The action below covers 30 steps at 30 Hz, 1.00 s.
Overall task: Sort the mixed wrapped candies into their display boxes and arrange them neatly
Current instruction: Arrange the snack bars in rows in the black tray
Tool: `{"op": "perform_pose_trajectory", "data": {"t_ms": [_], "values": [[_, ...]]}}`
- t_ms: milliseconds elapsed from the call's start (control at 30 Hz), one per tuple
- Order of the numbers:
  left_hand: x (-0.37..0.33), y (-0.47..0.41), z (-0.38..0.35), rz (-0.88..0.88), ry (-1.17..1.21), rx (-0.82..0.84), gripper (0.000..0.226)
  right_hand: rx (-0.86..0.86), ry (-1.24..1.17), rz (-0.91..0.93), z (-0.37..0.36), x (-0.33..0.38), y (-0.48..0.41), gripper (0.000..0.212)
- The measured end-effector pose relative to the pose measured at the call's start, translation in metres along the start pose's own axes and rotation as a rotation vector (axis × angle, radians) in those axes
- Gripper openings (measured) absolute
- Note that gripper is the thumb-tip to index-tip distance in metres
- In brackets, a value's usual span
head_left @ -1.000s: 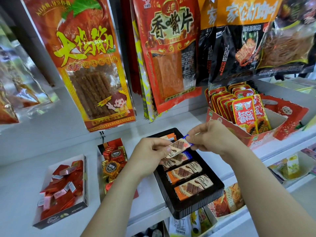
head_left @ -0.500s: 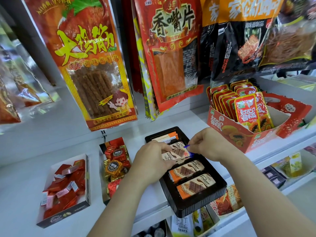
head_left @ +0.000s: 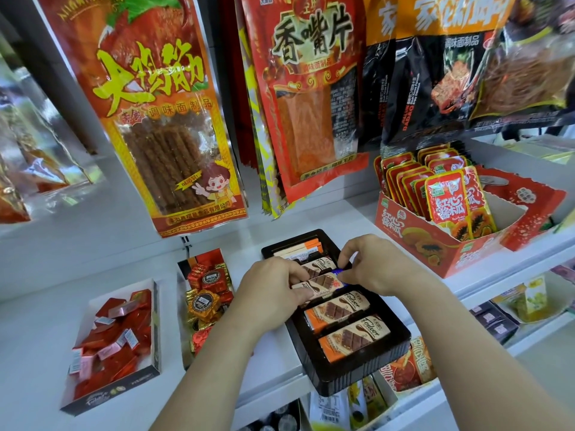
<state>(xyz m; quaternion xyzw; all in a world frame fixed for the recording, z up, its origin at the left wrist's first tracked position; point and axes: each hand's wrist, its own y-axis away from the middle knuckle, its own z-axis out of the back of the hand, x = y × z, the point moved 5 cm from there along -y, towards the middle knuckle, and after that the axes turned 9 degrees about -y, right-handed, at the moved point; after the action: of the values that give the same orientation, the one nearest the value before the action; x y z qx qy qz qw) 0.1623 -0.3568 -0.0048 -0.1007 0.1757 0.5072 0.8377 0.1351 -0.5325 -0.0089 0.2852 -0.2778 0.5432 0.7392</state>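
Progress shows first at the near end of the black tray (head_left: 351, 379): two orange bars (head_left: 354, 335) already lie flat there, side by side and square to the tray's walls. Just behind them, over the tray's middle, both hands hold a blue-ended chocolate bar (head_left: 323, 283) low in the tray, seemingly about to seat it as the next in the row. The left hand (head_left: 273, 293) pinches the bar's left end, its fingers (head_left: 300, 296) curled onto the wrapper, while the right hand (head_left: 382, 265) pinches the blue right end. Behind the held bar lies another brown bar (head_left: 317, 265), and at the tray's far end a few thin bars (head_left: 298, 248) stand on edge. Left of the tray sits a box of gold and red foil candies (head_left: 205, 293) in a loose heap, and farther left a flat box of red candies (head_left: 115, 337) lies jumbled, so both probably want arranging yet. By this reckoning the tray is well along and the other boxes remain. Right of and beyond the tray stands a red carton of sachets (head_left: 435, 241), with hanging snack bags (head_left: 161, 119) behind all.
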Motion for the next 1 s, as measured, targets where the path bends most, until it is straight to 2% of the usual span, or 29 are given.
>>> {"op": "perform_pose_trajectory", "data": {"t_ms": [133, 200, 267, 367, 500, 800, 1000], "values": [[0.001, -0.004, -0.001, -0.018, 0.054, 0.022, 0.016, 0.041, 0.092, 0.043, 0.0, 0.003, 0.001, 0.013], [0.005, -0.009, 0.007, 0.012, 0.098, -0.084, 0.01, 0.011, 0.014, 0.064, 0.003, 0.003, -0.001, 0.009], [0.01, -0.017, 0.015, 0.07, 0.087, -0.213, 0.015, -0.025, -0.065, 0.09, 0.003, 0.004, -0.004, 0.01], [0.006, -0.031, 0.017, 0.089, -0.033, -0.286, 0.02, -0.053, -0.085, 0.131, -0.004, 0.007, -0.01, 0.026], [-0.003, -0.044, 0.001, 0.101, -0.179, -0.282, 0.023, -0.045, -0.083, 0.165, -0.018, 0.01, -0.019, 0.04], [-0.007, -0.054, -0.006, 0.231, -0.318, -0.26, 0.023, -0.025, -0.093, 0.18, -0.028, 0.012, -0.033, 0.043], [-0.008, -0.055, -0.005, 0.159, -0.369, -0.215, 0.022, -0.037, -0.056, 0.215, -0.03, 0.013, -0.036, 0.044]]}}
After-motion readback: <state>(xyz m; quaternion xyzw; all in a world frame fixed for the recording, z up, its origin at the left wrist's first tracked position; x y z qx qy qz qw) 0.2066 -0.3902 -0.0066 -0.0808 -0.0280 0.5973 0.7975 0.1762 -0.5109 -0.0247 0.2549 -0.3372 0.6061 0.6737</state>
